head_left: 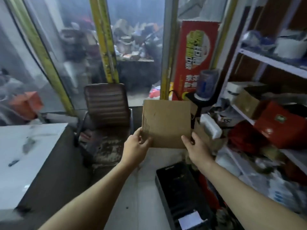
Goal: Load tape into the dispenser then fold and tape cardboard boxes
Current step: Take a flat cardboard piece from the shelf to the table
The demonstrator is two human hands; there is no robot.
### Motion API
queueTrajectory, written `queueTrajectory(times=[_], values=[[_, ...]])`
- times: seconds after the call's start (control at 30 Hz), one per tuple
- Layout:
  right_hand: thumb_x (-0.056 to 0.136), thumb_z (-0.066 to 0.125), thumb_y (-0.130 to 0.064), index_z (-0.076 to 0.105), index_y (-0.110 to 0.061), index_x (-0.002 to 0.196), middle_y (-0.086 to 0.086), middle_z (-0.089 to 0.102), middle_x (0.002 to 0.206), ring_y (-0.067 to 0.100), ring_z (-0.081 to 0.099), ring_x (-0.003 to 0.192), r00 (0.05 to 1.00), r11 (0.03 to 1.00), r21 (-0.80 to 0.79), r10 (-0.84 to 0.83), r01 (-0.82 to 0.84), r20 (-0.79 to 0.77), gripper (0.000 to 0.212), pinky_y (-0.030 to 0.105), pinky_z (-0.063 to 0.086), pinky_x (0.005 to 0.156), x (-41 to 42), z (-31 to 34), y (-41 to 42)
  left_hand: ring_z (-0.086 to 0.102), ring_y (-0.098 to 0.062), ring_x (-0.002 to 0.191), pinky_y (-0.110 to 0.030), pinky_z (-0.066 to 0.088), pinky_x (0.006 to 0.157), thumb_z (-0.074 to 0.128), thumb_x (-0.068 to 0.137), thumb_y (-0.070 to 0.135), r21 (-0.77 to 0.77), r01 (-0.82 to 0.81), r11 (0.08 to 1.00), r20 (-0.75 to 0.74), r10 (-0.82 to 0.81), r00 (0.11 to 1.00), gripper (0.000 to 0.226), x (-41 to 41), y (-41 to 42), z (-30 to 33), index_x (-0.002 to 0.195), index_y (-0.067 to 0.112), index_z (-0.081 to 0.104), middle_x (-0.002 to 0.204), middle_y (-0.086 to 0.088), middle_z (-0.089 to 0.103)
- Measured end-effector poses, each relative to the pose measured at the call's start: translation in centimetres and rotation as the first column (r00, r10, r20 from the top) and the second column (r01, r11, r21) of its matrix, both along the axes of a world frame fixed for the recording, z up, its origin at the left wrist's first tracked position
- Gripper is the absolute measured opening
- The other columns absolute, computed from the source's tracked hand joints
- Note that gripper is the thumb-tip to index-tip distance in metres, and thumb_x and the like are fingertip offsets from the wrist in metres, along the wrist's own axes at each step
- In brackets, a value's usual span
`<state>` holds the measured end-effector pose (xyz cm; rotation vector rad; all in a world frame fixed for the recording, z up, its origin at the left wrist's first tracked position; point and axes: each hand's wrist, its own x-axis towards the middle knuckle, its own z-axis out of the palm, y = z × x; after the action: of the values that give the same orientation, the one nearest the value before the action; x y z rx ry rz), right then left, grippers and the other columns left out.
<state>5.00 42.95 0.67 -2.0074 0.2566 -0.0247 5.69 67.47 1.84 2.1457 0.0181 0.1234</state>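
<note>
Holding a flat brown cardboard box (167, 123) out in front of us with both arms stretched forward, we keep it upright above the pale floor. Our left hand (136, 146) pinches its lower left corner, thumb on the near face beside a patch of dark printed stripes, fingers behind. Our right hand (194, 146) grips the lower right corner the same way, thumb on the front. The two hands are apart, one at each bottom corner. Beyond the cardboard stands a worn brown ribbed office chair (106, 105), to the left of it. A white desk (31, 146) sits at our left, a long black box (179, 193) lies on the floor below our right arm, and white metal shelving (269, 60) packed with goods fills the right side.
</note>
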Motion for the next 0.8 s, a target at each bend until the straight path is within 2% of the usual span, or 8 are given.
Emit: queueTrajectory(times=[0.13,0.3,0.37,0.43,0.5,0.6,0.7,0.8], values=[[0.104,0.058,-0.044,0.043,-0.032,0.156,-0.017,0.059,0.136,0.011,0.058,0.125,0.981,0.981,0.031,0.189,-0.191,0.049,0.055,0.028,0.047,0.1,1.4,1.5,12.3,0.067,-0.009,0.089,-0.029,0.049,0.08,0.072,0.091,0.037,0.007,-0.223,0.975,0.025,0.223,0.975,0.032,-3.4,11.5,0.6,0.124,0.036,0.068,0.094,0.01,0.074],[0.096,0.066,-0.054,0.052,-0.044,0.149,-0.016,0.071,0.128,0.009,0.068,0.117,0.893,0.892,0.048,0.447,-0.45,0.06,0.056,0.041,0.051,0.108,3.2,1.2,26.6,0.065,0.003,0.087,-0.015,0.049,0.077,0.068,0.092,0.038,-0.02,-0.466,0.884,0.034,0.467,0.884,0.033,-8.5,24.3,0.6,0.124,0.031,0.068,0.099,0.018,0.073],[0.094,0.068,-0.056,0.053,-0.049,0.145,-0.02,0.072,0.125,0.008,0.068,0.117,0.852,0.847,0.094,0.519,-0.523,0.069,0.054,0.043,0.051,0.109,3.2,0.9,32.4,0.061,0.008,0.08,-0.005,0.043,0.068,0.068,0.094,0.032,-0.022,-0.568,0.823,0.025,0.568,0.823,0.017,-10.7,28.7,0.8,0.111,0.032,0.068,0.088,0.024,0.067],[0.098,0.065,-0.051,0.054,-0.049,0.145,-0.022,0.071,0.127,0.007,0.066,0.119,0.792,0.78,0.145,0.605,-0.609,0.079,0.048,0.039,0.051,0.11,2.3,0.7,37.9,0.063,0.002,0.083,-0.012,0.047,0.071,0.068,0.095,0.033,-0.021,-0.663,0.748,0.014,0.664,0.748,0.012,-13.1,32.5,0.9,0.106,0.035,0.065,0.087,0.024,0.066],[0.101,0.064,-0.045,0.056,-0.043,0.146,-0.023,0.07,0.125,0.003,0.065,0.117,0.719,0.696,0.198,0.69,-0.69,0.078,0.046,0.034,0.05,0.109,1.1,1.1,43.0,0.067,-0.004,0.097,-0.027,0.054,0.085,0.066,0.095,0.04,-0.053,-0.735,0.676,0.037,0.737,0.675,0.021,-15.7,36.0,0.5,0.115,0.035,0.066,0.101,0.02,0.07],[0.102,0.064,-0.039,0.054,-0.038,0.149,-0.03,0.067,0.118,0.001,0.064,0.114,0.615,0.588,0.236,0.786,-0.774,0.059,0.048,0.028,0.05,0.106,-0.8,1.2,49.6,0.062,-0.001,0.101,-0.021,0.045,0.084,0.065,0.1,0.036,-0.086,-0.824,0.56,-0.025,0.826,0.564,0.033,-20.1,39.3,0.5,0.133,0.039,0.062,0.105,0.024,0.067],[0.101,0.063,-0.044,0.052,-0.038,0.15,-0.019,0.066,0.134,0.01,0.062,0.126,0.498,0.481,0.214,0.867,-0.85,0.031,0.05,0.037,0.05,0.112,-3.1,0.8,55.2,0.063,-0.006,0.103,-0.017,0.043,0.081,0.066,0.099,0.037,-0.074,-0.9,0.429,-0.038,0.901,0.433,0.041,-24.1,42.1,0.3,0.139,0.042,0.059,0.101,0.024,0.066],[0.102,0.06,-0.047,0.05,-0.039,0.15,-0.016,0.062,0.141,0.013,0.058,0.132,0.366,0.359,0.187,0.931,-0.915,0.006,0.049,0.043,0.048,0.114,-5.6,0.1,60.6,0.064,-0.01,0.112,-0.022,0.045,0.092,0.069,0.098,0.035,-0.075,-0.948,0.309,-0.072,0.947,0.314,0.045,-28.1,45.6,-0.1,0.141,0.037,0.059,0.113,0.016,0.07]])
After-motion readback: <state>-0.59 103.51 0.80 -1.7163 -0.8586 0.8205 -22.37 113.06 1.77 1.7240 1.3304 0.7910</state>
